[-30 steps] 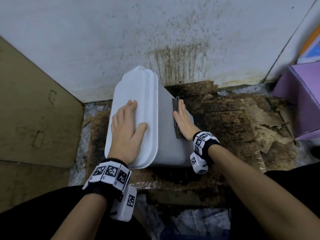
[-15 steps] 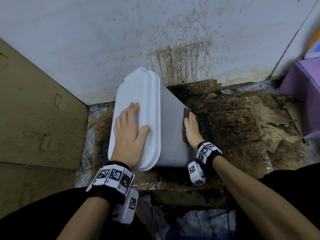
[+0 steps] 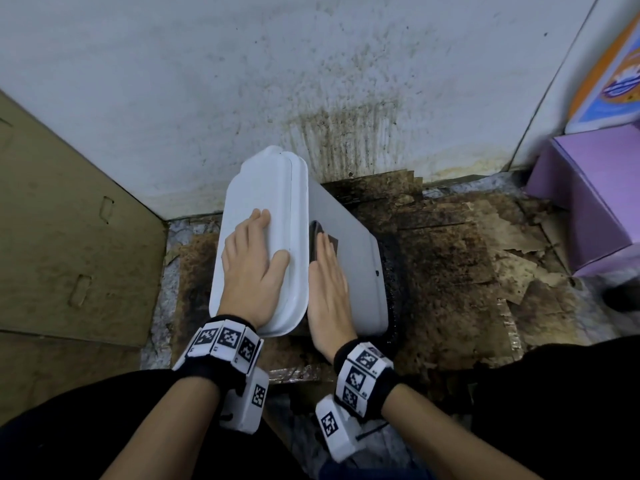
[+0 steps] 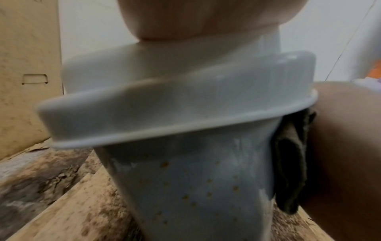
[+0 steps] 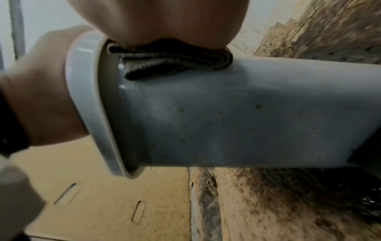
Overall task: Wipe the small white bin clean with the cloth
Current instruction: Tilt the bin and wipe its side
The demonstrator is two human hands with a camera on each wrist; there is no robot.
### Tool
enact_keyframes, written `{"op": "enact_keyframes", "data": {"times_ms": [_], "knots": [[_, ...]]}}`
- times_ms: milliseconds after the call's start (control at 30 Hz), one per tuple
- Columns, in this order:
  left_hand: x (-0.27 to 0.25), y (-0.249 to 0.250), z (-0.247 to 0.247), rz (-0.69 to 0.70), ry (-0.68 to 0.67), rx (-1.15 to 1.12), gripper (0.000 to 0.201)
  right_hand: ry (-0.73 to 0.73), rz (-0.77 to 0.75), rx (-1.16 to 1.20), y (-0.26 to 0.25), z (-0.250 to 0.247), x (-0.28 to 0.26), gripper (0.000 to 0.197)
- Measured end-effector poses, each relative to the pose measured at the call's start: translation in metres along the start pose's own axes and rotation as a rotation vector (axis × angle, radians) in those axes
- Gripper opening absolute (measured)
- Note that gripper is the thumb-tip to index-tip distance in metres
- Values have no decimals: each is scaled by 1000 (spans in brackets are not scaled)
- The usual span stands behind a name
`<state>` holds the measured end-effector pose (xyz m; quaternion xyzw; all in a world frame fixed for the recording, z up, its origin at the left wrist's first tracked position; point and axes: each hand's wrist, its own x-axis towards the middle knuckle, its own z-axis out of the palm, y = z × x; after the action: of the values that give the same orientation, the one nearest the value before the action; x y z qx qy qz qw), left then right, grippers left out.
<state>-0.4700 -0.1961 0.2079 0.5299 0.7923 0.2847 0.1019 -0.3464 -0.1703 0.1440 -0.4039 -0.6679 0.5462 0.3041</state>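
Note:
The small white bin leans tilted to the left on the dirty floor, its lid facing left. My left hand rests flat on the lid with straight fingers. My right hand presses a dark folded cloth flat against the bin's side, just under the lid's rim. In the left wrist view the cloth sits squeezed between the bin wall and my right hand. The right wrist view shows the cloth under my palm and small brown specks on the bin's near side.
A stained white wall stands right behind the bin. Brown cardboard lies at the left. Rotten, torn floor covering spreads to the right. A purple box sits at the far right.
My right hand has slid the cloth from low on the bin's side up to just beneath the lid's rim. The left hand has stayed on the lid.

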Motion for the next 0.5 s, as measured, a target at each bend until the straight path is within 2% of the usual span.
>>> {"op": "enact_keyframes", "data": {"times_ms": [100,200,433,500], "knots": [[-1,1,0,7,-7,-1,66,42,-48,20,9,-3,-5,51],[-2,0,-2,-1,-4,-3,64,-7,-77,-68,28,-11,-8,53],[-4,-9,-9,-30,-26,-23,71,-89,129,-205,86,-23,-13,67],[-4,-9,-8,-27,-25,-25,69,-100,150,-209,90,-25,-11,64]]}}
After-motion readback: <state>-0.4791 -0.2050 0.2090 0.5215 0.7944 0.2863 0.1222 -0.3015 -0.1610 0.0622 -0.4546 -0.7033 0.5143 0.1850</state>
